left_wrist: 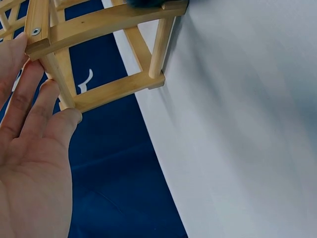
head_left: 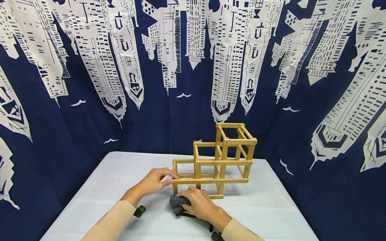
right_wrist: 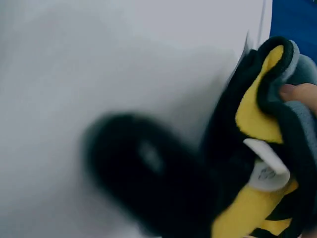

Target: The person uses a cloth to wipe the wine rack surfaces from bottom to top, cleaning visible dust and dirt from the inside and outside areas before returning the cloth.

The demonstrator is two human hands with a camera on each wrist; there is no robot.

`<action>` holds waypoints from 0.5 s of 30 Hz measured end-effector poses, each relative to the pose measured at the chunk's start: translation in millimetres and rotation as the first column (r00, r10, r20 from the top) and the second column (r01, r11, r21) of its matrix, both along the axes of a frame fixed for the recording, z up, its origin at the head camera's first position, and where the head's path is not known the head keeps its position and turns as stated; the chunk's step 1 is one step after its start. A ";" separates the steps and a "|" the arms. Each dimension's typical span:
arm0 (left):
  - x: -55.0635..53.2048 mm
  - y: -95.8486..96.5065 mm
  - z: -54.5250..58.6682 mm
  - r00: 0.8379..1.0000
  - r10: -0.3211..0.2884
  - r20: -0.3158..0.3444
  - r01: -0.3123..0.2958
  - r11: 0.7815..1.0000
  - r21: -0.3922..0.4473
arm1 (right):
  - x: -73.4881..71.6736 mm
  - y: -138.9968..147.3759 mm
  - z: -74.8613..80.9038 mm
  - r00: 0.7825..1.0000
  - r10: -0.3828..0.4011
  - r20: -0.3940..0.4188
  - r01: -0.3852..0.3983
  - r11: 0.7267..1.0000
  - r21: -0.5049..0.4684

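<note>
Cloth (head_left: pixel 178 202) gripped in right hand (head_left: pixel 200 205), fingers curled, beside wooden rack (head_left: pixel 211 181), low front; left hand (head_left: pixel 154 182) touches rack corner, fingers fairly straight. Likely wiping: do 1 bar at a time, bracing lightly.

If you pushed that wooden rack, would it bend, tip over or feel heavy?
The rack would probably stay stiff, as its straight wooden bars are joined, with a screw showing at one corner. It looks fairly light for its size, being mostly open space. A push high on its tallest end might tip it, since that end rises above the rest.
</note>
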State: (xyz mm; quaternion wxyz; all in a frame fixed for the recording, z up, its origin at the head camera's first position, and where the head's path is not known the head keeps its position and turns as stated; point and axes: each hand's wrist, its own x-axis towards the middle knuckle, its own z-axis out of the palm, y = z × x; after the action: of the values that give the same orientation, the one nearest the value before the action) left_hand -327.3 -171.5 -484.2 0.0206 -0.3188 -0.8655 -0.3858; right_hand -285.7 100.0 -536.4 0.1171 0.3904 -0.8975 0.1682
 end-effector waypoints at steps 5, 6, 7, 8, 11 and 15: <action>0.6 -1.5 -1.5 1.000 -0.021 -0.011 0.021 1.000 0.008 | 0.2 1.8 0.8 0.954 0.056 -0.296 -0.095 0.988 -0.122; 0.2 -1.6 -1.6 1.000 -0.025 -0.018 0.026 1.000 0.011 | -0.6 1.0 1.7 0.934 0.053 -0.354 -0.108 0.984 -0.140; -0.2 -1.8 -1.8 0.999 -0.028 -0.025 0.028 0.999 0.014 | -1.6 0.1 2.4 0.915 0.045 -0.400 -0.117 0.981 -0.157; -0.6 -1.7 -1.8 0.999 -0.027 -0.024 0.027 0.999 0.016 | -2.8 -0.8 2.8 0.899 0.032 -0.437 -0.119 0.978 -0.173; -1.1 -1.1 -1.0 1.000 -0.023 -0.014 0.023 1.000 0.020 | -5.6 -4.1 2.6 0.877 -0.011 -0.479 -0.101 0.973 -0.207; 0.3 0.8 1.5 1.000 -0.021 -0.004 0.021 1.000 0.009 | -6.3 -9.0 -2.3 0.892 -0.065 -0.447 -0.032 0.978 -0.206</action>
State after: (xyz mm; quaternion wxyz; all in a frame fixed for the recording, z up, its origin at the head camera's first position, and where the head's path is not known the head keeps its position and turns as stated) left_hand -327.0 -170.8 -482.7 0.0198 -0.3286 -0.8604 -0.3890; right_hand -292.0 91.0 -538.7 0.3639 0.3965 -0.8265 0.1649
